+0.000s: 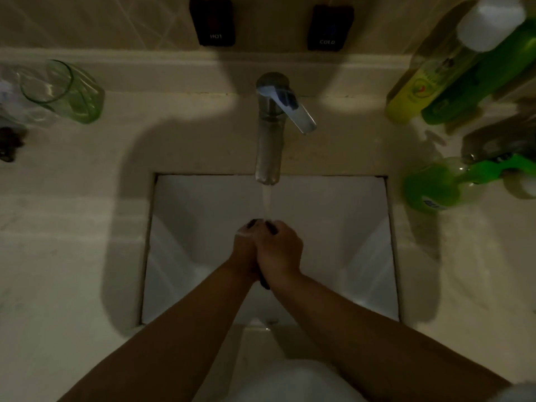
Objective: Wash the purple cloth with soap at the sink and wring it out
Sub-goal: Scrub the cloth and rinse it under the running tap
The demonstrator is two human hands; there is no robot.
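Both hands are pressed together over the white sink (188,227), right under the water running from the metal faucet (268,146). My left hand (243,250) and my right hand (280,250) clasp a dark bunched cloth (264,283) between them. Only small dark bits of it show, at the fingertips and below the wrists. The light is too dim to tell its colour. The water stream lands on the fingertips.
A green glass (66,91) stands on the counter at the back left. Yellow and green bottles (452,79) stand at the back right, with a green pump soap bottle (441,187) beside the sink's right rim. Hot and cold switches (213,21) sit on the wall.
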